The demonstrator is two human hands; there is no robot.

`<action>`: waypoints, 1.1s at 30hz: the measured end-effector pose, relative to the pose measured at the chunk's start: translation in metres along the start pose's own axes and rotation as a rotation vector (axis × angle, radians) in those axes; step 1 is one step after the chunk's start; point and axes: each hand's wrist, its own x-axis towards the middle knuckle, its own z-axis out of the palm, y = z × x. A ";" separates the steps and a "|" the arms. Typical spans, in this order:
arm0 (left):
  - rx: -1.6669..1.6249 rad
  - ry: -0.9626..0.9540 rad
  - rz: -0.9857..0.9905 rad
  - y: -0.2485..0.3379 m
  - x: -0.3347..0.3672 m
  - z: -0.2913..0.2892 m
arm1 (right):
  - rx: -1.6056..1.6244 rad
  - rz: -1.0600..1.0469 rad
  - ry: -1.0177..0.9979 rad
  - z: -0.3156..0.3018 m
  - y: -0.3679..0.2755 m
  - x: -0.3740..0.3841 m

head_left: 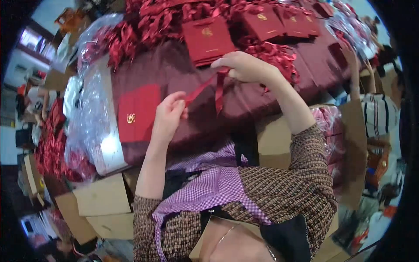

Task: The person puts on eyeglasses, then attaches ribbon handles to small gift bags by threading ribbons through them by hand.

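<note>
Between my two hands runs a dark red satin ribbon (201, 88). My left hand (168, 117) pinches one end of it, fingers curled, over the front of the table. Farther up and to the right, my right hand (245, 67) grips the ribbon, and a loose tail hangs below its fingers. Just beyond the right fingertips lies a stack of flat red paper bags (209, 37) with gold emblems. Left of my left hand rests a single red bag (142, 114), flat, a gold emblem on its front.
A maroon cloth (183, 126) covers the table. Heaps of red ribbons (159, 24) and more red bags (262, 24) fill its far side. Clear plastic wrapping (89, 111) lies at the left edge. Cardboard boxes (102, 194) stand near me. Another person's arm (354, 72) reaches in at right.
</note>
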 end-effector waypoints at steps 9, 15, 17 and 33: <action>0.498 0.458 0.483 0.008 -0.032 -0.043 | -0.310 0.117 0.107 0.014 0.001 -0.036; 0.696 0.808 0.246 0.004 -0.043 -0.116 | 0.203 -0.146 0.142 0.049 -0.059 -0.003; 0.703 0.826 0.266 -0.007 -0.037 -0.136 | 0.189 -0.221 0.232 0.080 -0.083 0.007; 1.227 0.710 0.246 -0.029 0.000 -0.138 | 0.633 0.069 0.291 0.129 -0.109 0.040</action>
